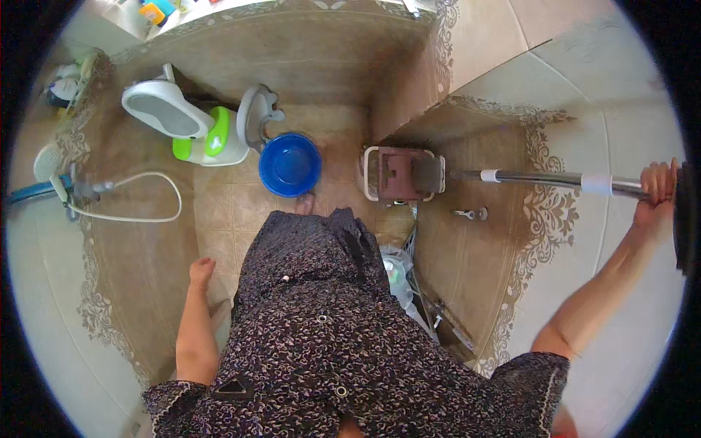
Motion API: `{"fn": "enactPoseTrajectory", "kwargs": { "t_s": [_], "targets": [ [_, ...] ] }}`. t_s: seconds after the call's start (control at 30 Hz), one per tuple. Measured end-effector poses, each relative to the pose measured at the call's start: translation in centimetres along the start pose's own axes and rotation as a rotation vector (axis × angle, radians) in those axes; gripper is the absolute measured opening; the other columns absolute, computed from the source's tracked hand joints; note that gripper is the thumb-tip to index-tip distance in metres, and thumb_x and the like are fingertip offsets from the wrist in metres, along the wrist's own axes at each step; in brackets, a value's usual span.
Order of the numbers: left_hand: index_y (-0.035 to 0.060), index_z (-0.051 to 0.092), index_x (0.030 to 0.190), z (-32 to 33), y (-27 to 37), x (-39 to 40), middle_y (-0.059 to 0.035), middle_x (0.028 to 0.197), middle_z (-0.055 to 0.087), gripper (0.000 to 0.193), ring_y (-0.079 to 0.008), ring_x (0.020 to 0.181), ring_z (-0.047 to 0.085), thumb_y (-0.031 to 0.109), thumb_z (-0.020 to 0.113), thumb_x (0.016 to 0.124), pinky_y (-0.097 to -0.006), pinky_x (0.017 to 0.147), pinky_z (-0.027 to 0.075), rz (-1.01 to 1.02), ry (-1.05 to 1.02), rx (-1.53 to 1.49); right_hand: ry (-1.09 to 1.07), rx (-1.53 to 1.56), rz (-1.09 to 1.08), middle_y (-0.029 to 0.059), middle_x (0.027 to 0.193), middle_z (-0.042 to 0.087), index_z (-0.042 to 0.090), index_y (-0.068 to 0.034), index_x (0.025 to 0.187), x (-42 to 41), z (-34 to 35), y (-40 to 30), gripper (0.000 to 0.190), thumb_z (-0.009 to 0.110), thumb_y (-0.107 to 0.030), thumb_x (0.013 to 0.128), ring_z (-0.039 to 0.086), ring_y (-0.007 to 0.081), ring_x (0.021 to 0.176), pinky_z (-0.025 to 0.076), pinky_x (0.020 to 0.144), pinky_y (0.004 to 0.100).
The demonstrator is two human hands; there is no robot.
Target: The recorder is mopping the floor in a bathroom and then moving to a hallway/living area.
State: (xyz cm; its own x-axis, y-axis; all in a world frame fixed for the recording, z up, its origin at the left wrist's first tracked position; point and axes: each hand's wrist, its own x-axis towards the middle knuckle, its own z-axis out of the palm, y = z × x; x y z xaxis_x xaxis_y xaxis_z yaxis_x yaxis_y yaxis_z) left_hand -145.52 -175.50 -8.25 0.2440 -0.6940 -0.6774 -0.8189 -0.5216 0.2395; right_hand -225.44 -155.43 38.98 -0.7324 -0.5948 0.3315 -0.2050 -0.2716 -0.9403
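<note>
My right hand (654, 189) is raised at the far right and closed around a chrome telescopic pole (547, 178) with white collars. The pole's far end reaches toward the right-hand wall. A dark flat piece (682, 219) sits beside my right hand, cut off by the picture's rim; how it joins the pole is hidden. Down at my left side hangs my left hand (202, 269), fingers curled, with no object showing in it. A mauve plastic container with a white frame (402, 174) stands on the floor below the pole's far end.
A blue basin (290, 164) stands before my foot (305, 203). Behind it is a white-and-green child's potty (213, 134) with raised lid. A shower hose (128, 220) hangs at left. A wall tap (471, 214) juts out at right, above a plastic bag (398, 271).
</note>
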Motion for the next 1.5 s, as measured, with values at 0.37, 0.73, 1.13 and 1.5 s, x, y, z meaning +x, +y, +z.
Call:
{"fn": "enactPoseTrajectory", "kwargs": {
  "t_s": [0.37,0.73,1.13,1.5],
  "targets": [
    [0.0006,0.063,0.098,-1.6,0.4,-2.2,-0.0114,0.089,0.065,0.033,-0.0193,0.081,0.062,0.019,0.065,0.070,-0.0299,0.072,0.048,0.016,0.103,0.009,0.191,-0.006,0.038,0.0009,0.050,0.040,0.040,-0.008,0.059,-10.6,6.3,24.4,0.029,0.060,-0.010,0.081,0.037,0.0108,0.042,0.034,0.044,0.0262],
    [-0.0010,0.059,0.104,3.6,-3.7,-1.7,-0.0098,0.089,0.064,0.039,-0.0174,0.080,0.059,0.020,0.065,0.071,-0.0308,0.071,0.046,0.020,0.025,-0.281,0.225,-0.138,0.083,-0.0004,0.049,0.039,0.041,-0.010,0.061,-13.5,6.9,26.9,0.027,0.058,-0.008,0.082,0.039,0.0110,0.043,0.035,0.045,0.0262],
    [0.0067,0.065,0.099,-2.5,-8.6,-0.7,-0.0120,0.088,0.066,0.040,-0.0217,0.084,0.063,0.033,0.065,0.069,-0.0321,0.075,0.049,-0.066,-0.010,0.192,0.347,0.104,0.068,-0.0024,0.052,0.035,0.041,-0.009,0.064,-10.2,2.8,28.8,0.025,0.058,-0.004,0.081,0.032,0.0077,0.043,0.029,0.041,0.0253],
    [0.0034,0.062,0.102,-2.1,4.1,-4.9,-0.0172,0.093,0.064,0.043,-0.0249,0.081,0.063,0.028,0.068,0.067,-0.0326,0.073,0.050,0.151,0.080,0.238,0.430,-0.166,-0.004,-0.0032,0.049,0.045,0.047,-0.006,0.054,-8.9,3.5,30.1,0.027,0.059,-0.009,0.078,0.039,0.0055,0.039,0.028,0.038,0.0225]
  ]
}}
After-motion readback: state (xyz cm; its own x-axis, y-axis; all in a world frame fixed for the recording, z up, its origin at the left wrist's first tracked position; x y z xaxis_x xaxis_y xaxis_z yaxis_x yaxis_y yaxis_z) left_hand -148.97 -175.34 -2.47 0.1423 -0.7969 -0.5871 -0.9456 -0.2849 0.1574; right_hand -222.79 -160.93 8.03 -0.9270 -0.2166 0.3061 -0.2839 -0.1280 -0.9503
